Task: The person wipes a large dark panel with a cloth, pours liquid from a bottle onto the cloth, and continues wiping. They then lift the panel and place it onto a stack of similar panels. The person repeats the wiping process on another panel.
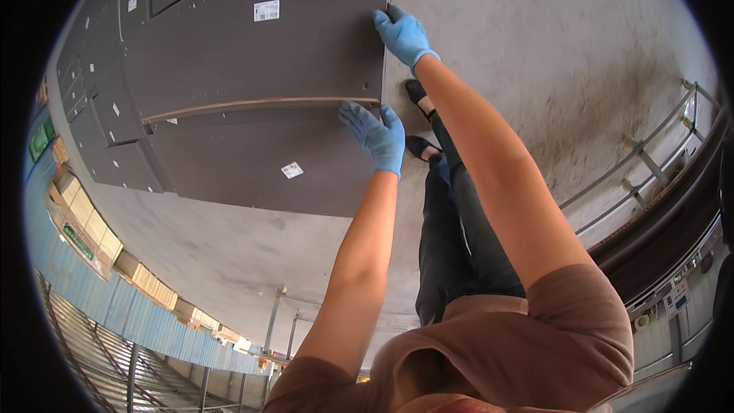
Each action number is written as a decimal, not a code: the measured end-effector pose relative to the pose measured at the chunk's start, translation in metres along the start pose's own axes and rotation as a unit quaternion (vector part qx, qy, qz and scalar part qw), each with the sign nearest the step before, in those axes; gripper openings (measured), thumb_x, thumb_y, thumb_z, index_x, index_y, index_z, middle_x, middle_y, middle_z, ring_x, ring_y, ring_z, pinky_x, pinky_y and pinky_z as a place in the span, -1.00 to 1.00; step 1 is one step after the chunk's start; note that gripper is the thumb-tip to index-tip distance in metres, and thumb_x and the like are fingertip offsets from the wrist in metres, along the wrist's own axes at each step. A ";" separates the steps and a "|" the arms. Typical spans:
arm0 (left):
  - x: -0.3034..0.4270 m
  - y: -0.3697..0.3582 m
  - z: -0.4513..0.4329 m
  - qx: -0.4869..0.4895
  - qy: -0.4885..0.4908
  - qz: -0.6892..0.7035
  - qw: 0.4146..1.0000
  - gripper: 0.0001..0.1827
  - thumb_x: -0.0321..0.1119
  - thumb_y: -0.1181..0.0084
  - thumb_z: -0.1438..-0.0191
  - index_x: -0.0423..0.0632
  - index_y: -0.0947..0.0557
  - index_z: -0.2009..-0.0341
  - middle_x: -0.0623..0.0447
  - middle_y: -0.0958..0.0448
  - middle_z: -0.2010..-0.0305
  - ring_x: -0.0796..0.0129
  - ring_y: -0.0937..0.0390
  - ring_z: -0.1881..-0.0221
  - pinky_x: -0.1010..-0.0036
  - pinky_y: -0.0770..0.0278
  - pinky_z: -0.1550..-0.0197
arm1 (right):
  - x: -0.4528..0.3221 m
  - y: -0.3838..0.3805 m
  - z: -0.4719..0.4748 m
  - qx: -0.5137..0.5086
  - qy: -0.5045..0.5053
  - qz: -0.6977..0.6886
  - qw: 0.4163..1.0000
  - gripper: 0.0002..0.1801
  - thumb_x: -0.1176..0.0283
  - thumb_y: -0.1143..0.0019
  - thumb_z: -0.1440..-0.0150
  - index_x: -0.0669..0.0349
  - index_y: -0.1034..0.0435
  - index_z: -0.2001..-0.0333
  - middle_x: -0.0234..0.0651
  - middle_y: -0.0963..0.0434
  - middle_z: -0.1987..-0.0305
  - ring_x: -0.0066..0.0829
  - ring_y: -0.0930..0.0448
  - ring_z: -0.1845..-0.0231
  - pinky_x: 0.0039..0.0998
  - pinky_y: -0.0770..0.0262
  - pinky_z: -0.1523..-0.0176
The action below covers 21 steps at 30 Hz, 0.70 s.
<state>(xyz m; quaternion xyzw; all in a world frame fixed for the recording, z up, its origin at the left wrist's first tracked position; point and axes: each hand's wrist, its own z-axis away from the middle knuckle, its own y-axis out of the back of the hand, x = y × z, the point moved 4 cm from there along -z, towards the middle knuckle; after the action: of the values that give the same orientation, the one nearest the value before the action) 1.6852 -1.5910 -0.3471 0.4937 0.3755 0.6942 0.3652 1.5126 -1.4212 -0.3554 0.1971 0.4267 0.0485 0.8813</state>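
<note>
A large dark grey-brown board (246,51), with drilled holes and a white label, lies at the upper left. Its long near edge shows bare wood-based core. My right hand (404,37), in a blue work glove, grips the board's right-hand end, with the fingertips partly hidden at the edge. Below that exposed edge lies a second dark board (241,149), also labelled. My left hand (378,137), gloved in blue too, lies over this board's right end. Its thumb stands apart, and its extended fingers reach the upper board's near edge near the corner.
More dark labelled boards (123,120) lie overlapped farther left. A metal-framed stand (645,152) is on the right, beside a dark rolled or rounded thing (659,246). Packed stacks (80,206) line the blue floor strip (132,298). My feet (420,146) stand on stained concrete (516,40).
</note>
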 end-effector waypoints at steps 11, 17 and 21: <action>-0.002 -0.014 -0.002 0.003 0.013 -0.063 0.998 -0.03 -0.04 -0.23 -0.18 -0.53 -0.18 -0.42 -0.58 -0.01 -0.56 -0.52 0.06 -0.57 -0.16 0.08 -0.58 | -0.012 0.000 -0.009 -0.011 -0.062 0.053 0.997 -0.50 0.05 0.01 -0.34 0.16 -0.55 -0.15 0.06 -0.67 -0.08 0.11 -0.60 -0.21 -0.09 -0.49 -0.26; 0.000 -0.017 -0.003 -0.020 0.045 -0.055 0.997 0.03 0.05 -0.24 -0.14 -0.52 -0.19 -0.42 -0.60 -0.03 -0.55 -0.57 0.05 -0.55 -0.16 0.14 -0.60 | -0.008 -0.003 -0.014 0.008 -0.040 0.065 0.997 -0.49 0.08 0.02 -0.36 0.25 -0.56 -0.11 0.08 -0.70 0.02 0.06 -0.68 -0.09 -0.12 -0.54 -0.16; 0.008 -0.012 -0.004 -0.049 0.073 -0.049 0.995 0.17 0.09 -0.22 -0.14 -0.49 0.03 -0.51 -0.57 0.12 -0.60 -0.52 0.19 -0.60 -0.10 0.23 -0.62 | -0.008 -0.002 -0.013 0.028 -0.030 0.054 0.998 -0.49 0.08 -0.02 -0.35 0.25 -0.57 -0.12 0.13 -0.69 0.00 0.11 -0.66 -0.13 -0.11 -0.53 -0.17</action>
<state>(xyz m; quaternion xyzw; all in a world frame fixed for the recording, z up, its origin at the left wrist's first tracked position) 1.6815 -1.5793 -0.3555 0.4040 0.3906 0.7273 0.3941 1.4973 -1.4213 -0.3582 0.2462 0.3896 0.0777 0.8840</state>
